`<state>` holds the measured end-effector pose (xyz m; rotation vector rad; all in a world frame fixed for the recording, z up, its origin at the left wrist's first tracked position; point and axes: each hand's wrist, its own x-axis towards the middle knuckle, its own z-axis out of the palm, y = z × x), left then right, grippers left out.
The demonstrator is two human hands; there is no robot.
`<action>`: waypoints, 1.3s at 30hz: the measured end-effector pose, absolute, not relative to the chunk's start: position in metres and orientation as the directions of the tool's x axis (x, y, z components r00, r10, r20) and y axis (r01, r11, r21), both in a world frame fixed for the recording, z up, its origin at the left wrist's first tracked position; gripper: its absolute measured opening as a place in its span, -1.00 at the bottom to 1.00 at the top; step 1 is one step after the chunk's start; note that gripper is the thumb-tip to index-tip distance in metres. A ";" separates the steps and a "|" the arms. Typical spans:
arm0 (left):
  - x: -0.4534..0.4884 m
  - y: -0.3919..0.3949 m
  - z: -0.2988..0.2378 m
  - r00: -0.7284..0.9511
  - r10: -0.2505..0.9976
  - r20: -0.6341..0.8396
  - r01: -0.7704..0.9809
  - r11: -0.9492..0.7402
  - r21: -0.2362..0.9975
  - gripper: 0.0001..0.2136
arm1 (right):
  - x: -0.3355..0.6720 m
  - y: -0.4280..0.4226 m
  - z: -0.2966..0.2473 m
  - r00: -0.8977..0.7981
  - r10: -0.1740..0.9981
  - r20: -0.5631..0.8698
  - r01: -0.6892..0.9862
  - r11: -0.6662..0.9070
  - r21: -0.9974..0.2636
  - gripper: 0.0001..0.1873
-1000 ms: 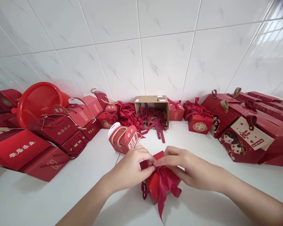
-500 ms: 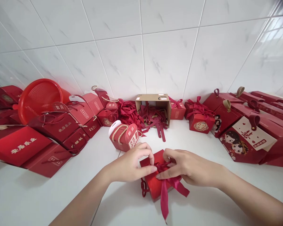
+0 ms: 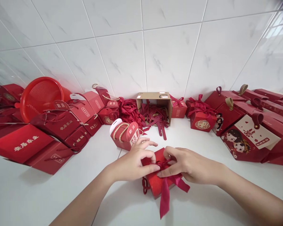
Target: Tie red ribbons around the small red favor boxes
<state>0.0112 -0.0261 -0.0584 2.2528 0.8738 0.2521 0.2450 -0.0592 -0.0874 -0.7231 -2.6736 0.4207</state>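
One red box [image 3: 154, 186], on the worktop [image 3: 122, 204] in front of the cardboard carton [image 3: 153, 95]; ribbon [image 3: 164, 201] atop. Left fingers [image 3: 147, 171] and right fingers [image 3: 171, 171]: half-bent at the knot, grip unclear from here. Step, seemingly: tying; next calls for an even pull.

At twelve o'clock of the view rises a white tiled wall [image 3: 167, 56]; at nine, a tilted red basket [image 3: 42, 94]. Red boxes [image 3: 69, 124] are stacked toward eight, and a couple-printed box [image 3: 240, 138] sits between three and four.
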 end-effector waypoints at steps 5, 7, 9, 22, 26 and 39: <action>0.005 -0.021 -0.056 0.802 0.590 -0.096 0.439 -0.473 0.764 -0.85 | 0.245 -0.057 -0.087 -0.817 0.512 0.266 0.400 0.835 -0.379 -0.43; 0.004 -0.019 -0.056 0.823 0.561 -0.083 0.385 -0.445 0.809 -0.88 | 0.245 -0.056 -0.088 -0.817 0.505 0.279 0.400 0.844 -0.358 -0.47; 0.005 -0.018 -0.059 0.833 0.548 -0.081 0.345 -0.400 0.849 -0.90 | 0.245 -0.056 -0.088 -0.822 0.498 0.278 0.404 0.852 -0.333 -0.50; 0.003 -0.013 -0.060 0.665 0.717 -0.210 0.567 -0.301 0.767 -0.74 | 0.244 -0.058 -0.088 -0.840 0.508 0.191 0.465 0.855 -0.230 -0.51; 0.007 -0.016 -0.062 0.751 0.632 -0.192 0.479 -0.321 0.817 -0.80 | 0.245 -0.058 -0.087 -0.842 0.506 0.185 0.460 0.854 -0.244 -0.53; 0.020 -0.034 -0.061 0.677 0.735 0.032 0.405 -0.409 0.818 -0.77 | 0.253 -0.060 -0.080 -0.824 0.415 0.387 0.357 0.909 -0.213 -0.57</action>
